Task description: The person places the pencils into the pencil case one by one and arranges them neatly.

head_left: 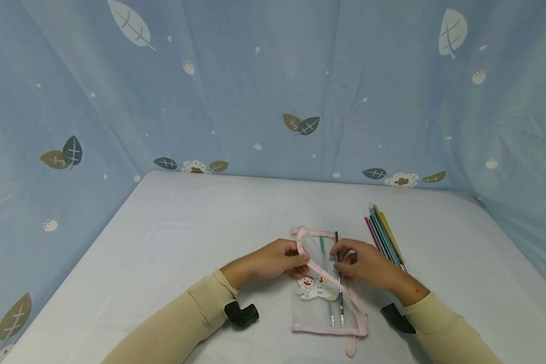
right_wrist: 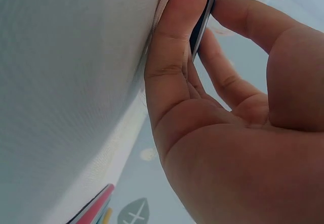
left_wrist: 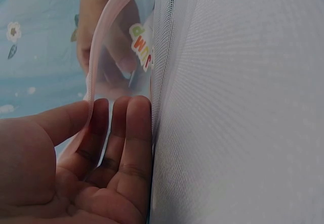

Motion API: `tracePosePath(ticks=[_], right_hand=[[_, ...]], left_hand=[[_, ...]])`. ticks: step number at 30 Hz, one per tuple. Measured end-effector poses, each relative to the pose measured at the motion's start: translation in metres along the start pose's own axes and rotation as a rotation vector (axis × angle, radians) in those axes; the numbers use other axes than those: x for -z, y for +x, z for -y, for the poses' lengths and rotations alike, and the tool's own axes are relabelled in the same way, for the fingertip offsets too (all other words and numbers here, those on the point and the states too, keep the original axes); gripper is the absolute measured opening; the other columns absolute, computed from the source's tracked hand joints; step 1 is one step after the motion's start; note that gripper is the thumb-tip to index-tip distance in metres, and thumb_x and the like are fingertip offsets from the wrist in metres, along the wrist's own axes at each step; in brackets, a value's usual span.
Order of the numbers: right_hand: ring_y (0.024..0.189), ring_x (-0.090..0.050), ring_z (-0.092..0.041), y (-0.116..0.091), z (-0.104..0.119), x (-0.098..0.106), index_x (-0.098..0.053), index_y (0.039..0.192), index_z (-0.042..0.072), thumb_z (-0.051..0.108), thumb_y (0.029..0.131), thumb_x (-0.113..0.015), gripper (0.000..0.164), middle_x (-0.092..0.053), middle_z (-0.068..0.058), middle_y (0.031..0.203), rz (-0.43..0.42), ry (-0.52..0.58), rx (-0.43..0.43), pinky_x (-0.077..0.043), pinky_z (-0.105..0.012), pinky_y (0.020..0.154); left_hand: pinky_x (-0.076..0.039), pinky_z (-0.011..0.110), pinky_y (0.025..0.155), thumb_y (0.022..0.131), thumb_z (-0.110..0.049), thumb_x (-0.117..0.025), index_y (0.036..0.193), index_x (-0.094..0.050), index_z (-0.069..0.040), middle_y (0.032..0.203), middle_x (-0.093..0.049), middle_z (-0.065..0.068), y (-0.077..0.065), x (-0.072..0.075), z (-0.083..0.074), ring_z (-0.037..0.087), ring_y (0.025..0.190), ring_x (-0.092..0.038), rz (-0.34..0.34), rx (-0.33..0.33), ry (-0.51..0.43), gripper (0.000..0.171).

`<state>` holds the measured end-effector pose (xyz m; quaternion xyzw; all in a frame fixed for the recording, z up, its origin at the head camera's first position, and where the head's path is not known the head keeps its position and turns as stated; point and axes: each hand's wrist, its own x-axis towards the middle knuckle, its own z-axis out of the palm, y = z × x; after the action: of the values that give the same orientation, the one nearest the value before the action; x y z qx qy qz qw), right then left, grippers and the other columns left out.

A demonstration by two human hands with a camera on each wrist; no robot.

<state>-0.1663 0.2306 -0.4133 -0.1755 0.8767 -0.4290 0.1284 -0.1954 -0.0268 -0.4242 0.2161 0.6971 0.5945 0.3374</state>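
Blue cloth printed with leaves (head_left: 300, 124) hung behind and to both sides of a white table (head_left: 173, 242). Low in the middle of the head view lay a clear mesh pencil pouch (head_left: 320, 298) with pink edging, its open mouth toward the top of the frame. The left hand (head_left: 273, 260) sat at the pouch's upper left edge; in the left wrist view its thumb and fingers (left_wrist: 129, 128) pinched the pink strip (left_wrist: 109, 42) of the opening. The right hand (head_left: 368, 263) rested just right of the opening, its thumb and fingers pinched narrowly on a dark pen (head_left: 338, 275) that ran down into the pouch; the right wrist view showed that pen (right_wrist: 205, 11) caught between fingertip and thumb. A teal pen (head_left: 327, 288) lay inside the pouch beside it. To the upper right of the right hand, a bundle of coloured pencils (head_left: 384, 235) lay on the table, near the hand.
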Motion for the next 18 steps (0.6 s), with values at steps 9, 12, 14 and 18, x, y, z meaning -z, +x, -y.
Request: tracePosePath(ticks=[9,12,14,18], right_hand=[[0.076,-0.061,-0.016,-0.0019,0.0037,-0.0028,-0.064,0.110,0.008,0.009,0.091,-0.072,0.020,-0.062,-0.007,0.092,0.008,-0.066,0.004,-0.058,-0.027,0.054],[0.080,-0.060,-0.015,-0.0023,0.0059,-0.0032,-0.064,0.112,0.007,0.010,0.091,-0.072,0.022,-0.064,-0.006,0.096,0.010,-0.097,0.024,-0.057,-0.025,0.056],[0.081,-0.059,-0.014,-0.0024,0.0070,-0.0027,-0.064,0.113,0.007,0.010,0.091,-0.071,0.023,-0.065,-0.005,0.099,0.014,-0.117,0.039,-0.056,-0.024,0.058],[0.084,-0.058,-0.012,-0.0029,0.0082,-0.0027,-0.064,0.115,0.008,0.011,0.092,-0.071,0.024,-0.065,-0.004,0.101,0.024,-0.150,0.046,-0.055,-0.022,0.063]], left_hand=[[-0.063,0.027,0.080,0.103,-0.010,-0.054,0.110,-0.064,0.006,0.091,-0.067,0.009,-0.0002,-0.0002,0.0009,0.013,0.083,-0.067,-0.002,0.002,-0.001,0.020],[-0.063,0.027,0.080,0.103,-0.010,-0.054,0.108,-0.063,0.006,0.092,-0.067,0.009,-0.0005,0.0000,0.0013,0.013,0.083,-0.066,-0.002,-0.003,0.004,0.020],[-0.063,0.027,0.080,0.103,-0.010,-0.054,0.108,-0.063,0.007,0.092,-0.068,0.010,-0.0003,0.0000,0.0009,0.013,0.083,-0.066,0.000,-0.010,0.008,0.020],[-0.063,0.028,0.080,0.104,-0.011,-0.054,0.109,-0.062,0.008,0.093,-0.069,0.012,-0.0003,0.0003,0.0005,0.012,0.082,-0.067,0.006,-0.015,0.013,0.022]])
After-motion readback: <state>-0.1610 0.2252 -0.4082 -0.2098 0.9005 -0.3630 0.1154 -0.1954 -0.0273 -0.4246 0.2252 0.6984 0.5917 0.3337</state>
